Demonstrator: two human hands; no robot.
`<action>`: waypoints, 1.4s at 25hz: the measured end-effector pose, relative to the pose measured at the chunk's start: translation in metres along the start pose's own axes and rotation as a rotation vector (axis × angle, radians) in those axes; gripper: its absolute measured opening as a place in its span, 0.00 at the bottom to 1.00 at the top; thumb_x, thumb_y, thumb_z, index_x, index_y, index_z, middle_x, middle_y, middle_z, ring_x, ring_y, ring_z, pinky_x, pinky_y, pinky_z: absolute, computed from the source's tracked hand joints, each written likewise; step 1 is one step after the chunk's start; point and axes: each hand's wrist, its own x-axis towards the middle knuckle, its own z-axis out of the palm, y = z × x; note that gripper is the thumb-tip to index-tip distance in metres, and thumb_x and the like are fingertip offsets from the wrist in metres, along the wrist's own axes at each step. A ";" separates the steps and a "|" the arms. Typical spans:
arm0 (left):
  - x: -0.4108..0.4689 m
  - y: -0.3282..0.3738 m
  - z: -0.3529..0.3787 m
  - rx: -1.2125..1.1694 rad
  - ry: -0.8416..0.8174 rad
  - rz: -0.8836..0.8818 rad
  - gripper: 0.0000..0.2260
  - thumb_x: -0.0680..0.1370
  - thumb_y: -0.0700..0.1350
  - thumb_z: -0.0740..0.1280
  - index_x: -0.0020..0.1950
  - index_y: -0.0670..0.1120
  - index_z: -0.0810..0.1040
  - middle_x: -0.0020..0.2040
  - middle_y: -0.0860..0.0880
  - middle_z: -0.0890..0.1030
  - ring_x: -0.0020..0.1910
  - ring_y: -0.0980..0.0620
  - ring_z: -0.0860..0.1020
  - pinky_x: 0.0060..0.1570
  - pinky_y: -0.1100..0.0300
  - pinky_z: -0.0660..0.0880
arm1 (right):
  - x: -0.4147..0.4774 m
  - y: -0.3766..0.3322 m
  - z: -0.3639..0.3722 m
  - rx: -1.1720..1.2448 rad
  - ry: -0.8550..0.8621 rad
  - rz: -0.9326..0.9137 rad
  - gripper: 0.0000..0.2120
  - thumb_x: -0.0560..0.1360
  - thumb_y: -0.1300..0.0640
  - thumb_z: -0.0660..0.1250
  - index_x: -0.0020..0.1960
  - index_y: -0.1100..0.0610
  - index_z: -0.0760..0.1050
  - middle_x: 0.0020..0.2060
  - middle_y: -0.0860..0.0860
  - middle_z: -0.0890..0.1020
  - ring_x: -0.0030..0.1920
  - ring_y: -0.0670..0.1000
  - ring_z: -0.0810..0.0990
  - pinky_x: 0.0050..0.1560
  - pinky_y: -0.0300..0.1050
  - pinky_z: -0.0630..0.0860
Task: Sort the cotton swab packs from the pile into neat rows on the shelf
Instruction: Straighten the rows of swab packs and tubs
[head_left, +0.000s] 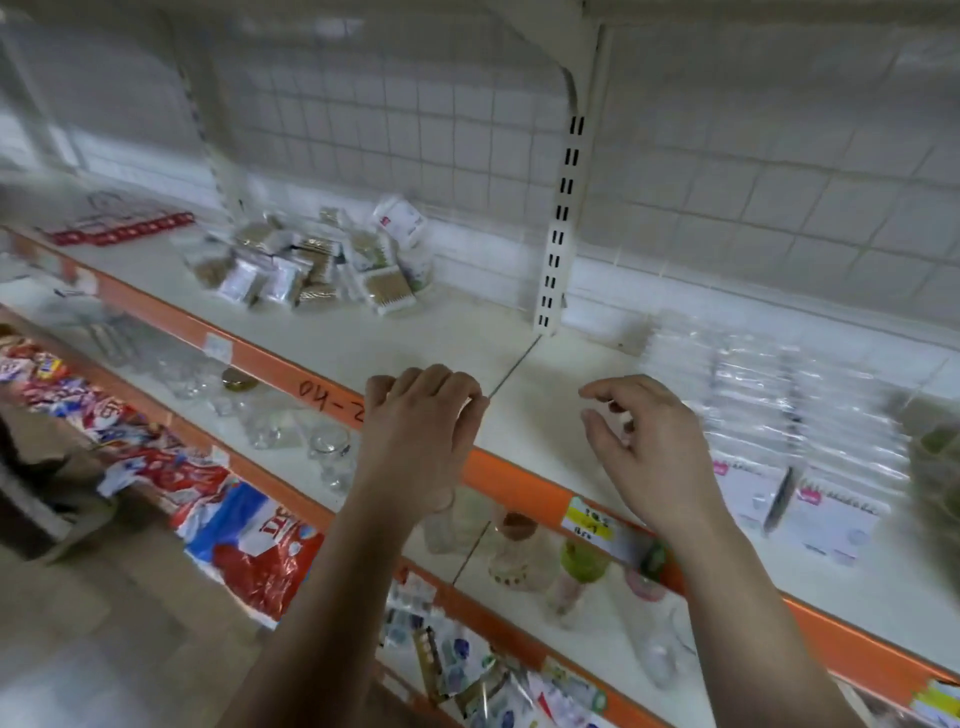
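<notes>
Both hands empty: left hand (423, 415) loosely curled, right hand (641, 431) half open, above shelf (457, 332) front; pile (311, 260) sits far-left w/ packs jumbled; reach left, lift one pack by edges.

Single head-worn wide-angle view, looking forward and down onto the shelf (467, 332) from close range, at arm's reach. Horizon tilted: the orange shelf edge (244, 353) runs diagonally from upper left to lower right. Lower shelves visible beneath, wire-grid back panel (415, 119) ahead. Frame blurred throughout.
</notes>
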 end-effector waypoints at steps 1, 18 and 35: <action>0.000 -0.017 -0.005 0.004 -0.014 -0.007 0.15 0.79 0.52 0.54 0.47 0.50 0.79 0.43 0.53 0.80 0.42 0.50 0.78 0.47 0.52 0.67 | 0.006 -0.013 0.015 0.010 0.000 0.003 0.09 0.75 0.60 0.67 0.54 0.53 0.79 0.49 0.47 0.79 0.47 0.46 0.75 0.45 0.33 0.67; -0.008 -0.272 -0.048 0.008 -0.097 -0.140 0.18 0.80 0.56 0.51 0.54 0.51 0.77 0.51 0.53 0.79 0.51 0.52 0.76 0.53 0.55 0.63 | 0.104 -0.162 0.234 0.146 -0.126 0.031 0.09 0.75 0.58 0.66 0.55 0.51 0.79 0.48 0.42 0.77 0.50 0.45 0.75 0.52 0.38 0.72; 0.099 -0.411 -0.001 0.062 -0.177 -0.198 0.16 0.78 0.56 0.56 0.60 0.53 0.76 0.56 0.52 0.79 0.57 0.50 0.75 0.56 0.52 0.65 | 0.286 -0.156 0.380 0.013 -0.221 0.008 0.16 0.72 0.57 0.70 0.59 0.53 0.77 0.57 0.48 0.76 0.57 0.49 0.73 0.48 0.38 0.66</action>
